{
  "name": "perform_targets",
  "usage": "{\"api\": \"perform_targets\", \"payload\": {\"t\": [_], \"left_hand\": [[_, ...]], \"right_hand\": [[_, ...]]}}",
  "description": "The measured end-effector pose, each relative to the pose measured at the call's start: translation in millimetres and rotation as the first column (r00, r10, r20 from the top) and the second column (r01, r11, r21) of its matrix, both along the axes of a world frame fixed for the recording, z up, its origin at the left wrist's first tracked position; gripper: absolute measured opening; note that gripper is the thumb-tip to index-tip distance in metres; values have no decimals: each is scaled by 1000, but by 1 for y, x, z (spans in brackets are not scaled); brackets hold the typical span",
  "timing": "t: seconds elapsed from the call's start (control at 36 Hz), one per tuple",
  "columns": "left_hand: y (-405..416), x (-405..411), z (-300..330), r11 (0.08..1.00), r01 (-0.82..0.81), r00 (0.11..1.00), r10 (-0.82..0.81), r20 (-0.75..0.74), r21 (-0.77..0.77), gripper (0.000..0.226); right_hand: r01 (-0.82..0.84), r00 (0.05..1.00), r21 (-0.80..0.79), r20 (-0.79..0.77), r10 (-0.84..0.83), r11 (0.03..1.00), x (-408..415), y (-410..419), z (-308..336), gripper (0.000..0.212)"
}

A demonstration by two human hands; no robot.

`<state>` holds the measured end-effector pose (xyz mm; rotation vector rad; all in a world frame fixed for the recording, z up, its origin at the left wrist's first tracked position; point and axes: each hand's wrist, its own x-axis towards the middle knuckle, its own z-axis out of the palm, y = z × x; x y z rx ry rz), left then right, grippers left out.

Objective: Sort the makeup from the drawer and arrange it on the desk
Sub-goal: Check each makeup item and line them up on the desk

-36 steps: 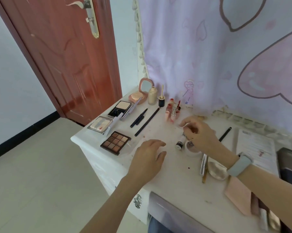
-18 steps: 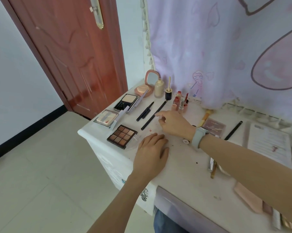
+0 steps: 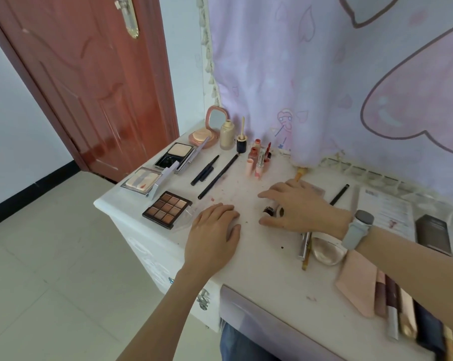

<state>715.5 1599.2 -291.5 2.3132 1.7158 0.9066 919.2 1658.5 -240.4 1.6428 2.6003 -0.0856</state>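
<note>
White and speckled with pink crumbs, the matte rectangular desk top (image 3: 246, 267) carries everything, its rounded corner jutting toward the reddish-brown panelled wooden door (image 3: 90, 82); behind it hangs a soft lilac curtain printed with big pink hearts (image 3: 324, 74). My left hand (image 3: 212, 233) lies flat on the desk, palm down, fingers straight and holding nothing, just beside the dark rectangular eyeshadow palette of nine brown squares (image 3: 167, 209). My right hand (image 3: 298, 207) is spread low over a small dark-capped round pot (image 3: 269, 210), fingers loosely arched above it, thumb at its near side; whether they actually pinch it I cannot tell. A pale grey smooth-strapped watch (image 3: 356, 229) wraps that wrist. Beyond the palette sit two open mirrored compacts, one silvery with pale striped powder (image 3: 142, 180), one glossy black with a beige pan (image 3: 175, 155); further back, a round pink compact with its mirror upright (image 3: 207, 131) and a cream frosted bottle (image 3: 226, 135). Slim black pencils (image 3: 215, 175) lie in parallel diagonals; small coral and pink lipstick tubes (image 3: 259, 157) stand clustered near the curtain hem.
</note>
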Motion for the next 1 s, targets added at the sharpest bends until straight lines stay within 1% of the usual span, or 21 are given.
{"api": "perform_targets", "payload": {"t": [0.14, 0.19, 0.22, 0.25, 0.28, 0.31, 0.33, 0.36, 0.39, 0.42, 0.44, 0.53, 0.61, 0.64, 0.69, 0.75, 0.78, 0.83, 0.89, 0.94, 1.0], "left_hand": [[-1, 2, 2, 1000, -10, 1000, 11, 8, -14, 24], [-2, 2, 2, 1000, -9, 1000, 9, 2, -21, 25], [-2, 2, 2, 1000, -7, 1000, 7, -2, -21, 25], [-2, 2, 2, 1000, -7, 1000, 7, 0, -21, 26], [-2, 2, 3, 1000, -8, 1000, 8, 19, -22, 25], [-2, 2, 5, 1000, -8, 998, 10, 66, -29, 25], [-2, 3, 8, 999, -2, 989, 8, 147, -41, 25], [-3, 6, 13, 998, 14, 968, 0, 253, -53, 25], [-4, 9, 19, 998, 38, 935, -15, 355, -59, 25], [-5, 14, 25, 997, 62, 903, -35, 429, -50, 27], [-6, 20, 31, 996, 82, 882, -60, 467, -28, 28], [-7, 38, 43, 992, 126, 883, -126, 453, 30, 33], [-6, 51, 46, 990, 100, 927, -129, 353, 99, 31], [-7, 53, 46, 990, 91, 934, -123, 336, 109, 29], [-7, 54, 44, 989, 85, 944, -118, 307, 121, 26], [-9, 55, 43, 986, 97, 957, -131, 259, 138, 24], [-10, 55, 44, 984, 113, 963, -142, 227, 138, 23], [-12, 58, 46, 981, 156, 973, -173, 152, 119, 24], [-13, 61, 48, 981, 179, 975, -188, 116, 78, 26], [-13, 65, 50, 984, 175, 969, -178, 174, 32, 28], [-14, 68, 55, 984, 175, 944, -161, 287, -27, 26]], "right_hand": [[-52, 998, 93, -28, 55, 994, -4, -5, -6, 42], [-13, 981, 94, -190, 31, 996, -6, -7, -3, 36], [46, 937, 57, -349, -23, 997, -7, -9, 2, 31], [112, 840, -31, -531, -111, 993, -8, -10, 10, 25], [149, 682, -171, -695, -226, 974, -9, -12, 18, 20], [129, 476, -335, -805, -355, 933, -9, -13, 26, 19], [61, 266, -484, -835, -482, 873, -8, -14, 32, 22], [-38, 96, -594, -803, -589, 804, -6, -15, 37, 28], [-130, -14, -658, -747, -665, 742, -4, -17, 41, 31], [-196, -72, -691, -697, -713, 695, -2, -20, 44, 34], [-231, -93, -710, -665, -741, 665, -1, -23, 45, 36], [-251, -121, -731, -627, -770, 635, 0, -35, 47, 41], [-263, -135, -725, -626, -768, 636, 1, -45, 47, 34], [-243, -92, -720, -650, -754, 650, 3, -48, 47, 32], [-120, 68, -689, -724, -687, 715, 7, -52, 47, 30], [25, 217, -611, -769, -601, 792, 11, -55, 47, 25], [65, 260, -570, -783, -565, 819, 12, -55, 46, 22], [94, 300, -517, -800, -520, 851, 15, -55, 43, 20], [99, 288, -482, -823, -489, 870, 18, -55, 39, 22], [86, 283, -431, -854, -437, 898, 21, -56, 38, 23], [53, 334, -346, -878, -343, 937, 23, -56, 40, 18]]}}
